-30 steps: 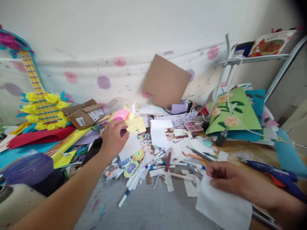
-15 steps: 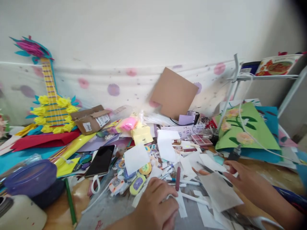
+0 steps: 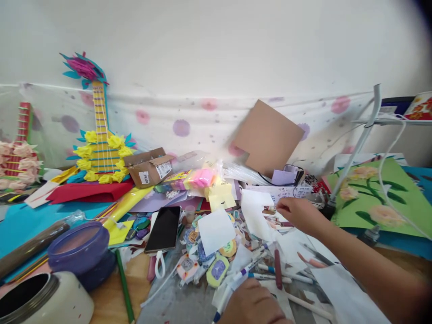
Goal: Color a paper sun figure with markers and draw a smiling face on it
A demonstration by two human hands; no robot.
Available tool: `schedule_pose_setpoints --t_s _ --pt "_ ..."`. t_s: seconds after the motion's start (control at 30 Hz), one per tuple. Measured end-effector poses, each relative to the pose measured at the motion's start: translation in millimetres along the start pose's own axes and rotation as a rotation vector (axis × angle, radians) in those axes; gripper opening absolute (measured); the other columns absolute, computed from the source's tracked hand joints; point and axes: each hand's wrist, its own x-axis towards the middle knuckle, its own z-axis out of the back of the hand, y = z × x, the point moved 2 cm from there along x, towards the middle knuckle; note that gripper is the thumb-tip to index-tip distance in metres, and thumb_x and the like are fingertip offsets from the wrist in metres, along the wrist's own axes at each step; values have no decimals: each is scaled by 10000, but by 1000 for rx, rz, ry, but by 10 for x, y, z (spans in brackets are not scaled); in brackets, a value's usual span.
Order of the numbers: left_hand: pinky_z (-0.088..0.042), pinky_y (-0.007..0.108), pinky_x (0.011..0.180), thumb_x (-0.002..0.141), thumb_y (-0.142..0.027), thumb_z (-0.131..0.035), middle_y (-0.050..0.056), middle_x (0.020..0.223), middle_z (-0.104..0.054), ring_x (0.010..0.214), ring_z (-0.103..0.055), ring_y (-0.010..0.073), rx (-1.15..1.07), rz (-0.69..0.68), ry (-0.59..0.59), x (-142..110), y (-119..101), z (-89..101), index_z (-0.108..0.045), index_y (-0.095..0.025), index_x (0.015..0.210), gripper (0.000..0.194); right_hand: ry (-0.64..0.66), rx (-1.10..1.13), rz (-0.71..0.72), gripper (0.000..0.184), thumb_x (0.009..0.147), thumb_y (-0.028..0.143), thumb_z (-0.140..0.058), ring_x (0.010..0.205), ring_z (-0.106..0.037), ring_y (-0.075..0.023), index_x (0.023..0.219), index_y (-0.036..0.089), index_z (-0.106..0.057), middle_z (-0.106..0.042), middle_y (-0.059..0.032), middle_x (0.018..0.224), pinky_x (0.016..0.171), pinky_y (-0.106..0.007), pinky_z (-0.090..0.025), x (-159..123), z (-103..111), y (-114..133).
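My right hand (image 3: 299, 215) reaches across the cluttered table. Its fingers are pinched together at the edge of a white cut sheet of paper (image 3: 254, 216), beside a small brown scrap; what they pinch is too small to name. My left hand (image 3: 253, 305) lies at the bottom edge with its fingers curled down on the paper scraps, next to a white marker with a blue tip (image 3: 221, 308). Whether it grips anything is hidden. Several markers (image 3: 270, 275) and sticker-like cut-outs (image 3: 216, 272) lie between the two hands.
A black phone (image 3: 164, 228) lies left of centre, with a purple bowl (image 3: 79, 245) and a white jar (image 3: 47, 301) at the near left. A paper guitar (image 3: 101, 135), a small cardboard box (image 3: 150, 167) and a brown card (image 3: 268, 135) stand along the wall. A green flower card (image 3: 381, 198) lies at right.
My right hand has moved from the loose paper at the near right up to the white cut sheet. My left hand pulled back from the far pile to the near edge. The view swung left.
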Motion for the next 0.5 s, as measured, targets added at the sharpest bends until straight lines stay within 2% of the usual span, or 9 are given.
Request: schedule_pose_setpoints --t_s 0.1,0.13,0.17,0.23,0.3,0.4,0.5 --pt "-288 263 471 979 -349 -244 0 417 -470 399 -380 105 -2 -56 -153 -61 81 -179 -587 -199 610 526 55 -46 -42 196 925 325 -545 794 -637 -164 978 153 -624 -658 -31 940 726 -359 -532 112 -59 19" --pt "-253 244 435 982 -365 -246 -25 384 -413 359 -343 80 20 -134 -195 -81 94 -235 -544 -189 559 547 68 -53 -54 195 925 319 -547 802 -640 -166 995 153 -622 -658 -36 958 727 -361 -536 130 -76 23" --pt "-238 233 422 982 -373 -266 -35 372 -387 343 -319 65 75 -155 -209 -96 115 -284 -497 -177 518 554 81 -55 -61 195 926 316 -546 796 -641 -164 1002 153 -621 -658 -36 962 719 -357 -539 138 -92 29" --pt "-213 216 397 970 -362 -334 -50 361 -374 324 -308 50 154 -236 -126 -122 131 -357 -475 -171 501 526 97 -46 -52 199 930 322 -539 769 -642 -156 994 153 -623 -662 -32 944 703 -345 -542 135 -115 54" --pt "-219 206 394 959 -348 -375 -54 366 -398 331 -343 51 198 -242 -54 -144 127 -364 -508 -179 529 480 89 -31 -25 216 935 340 -527 750 -641 -152 972 153 -629 -666 -23 902 704 -343 -537 108 -128 90" --pt "-273 206 429 947 -387 -393 -49 399 -465 381 -436 71 267 -184 -27 -153 78 -296 -578 -207 632 407 32 -6 11 219 935 338 -510 721 -645 -166 925 168 -647 -682 -14 815 692 -349 -516 16 -132 129" --pt "-287 215 431 888 -504 -448 -50 394 -475 407 -482 95 345 -198 -22 -114 19 -239 -590 -230 681 371 -42 35 48 203 900 323 -506 668 -662 -218 852 221 -676 -713 -13 721 605 -333 -481 -176 -135 100"
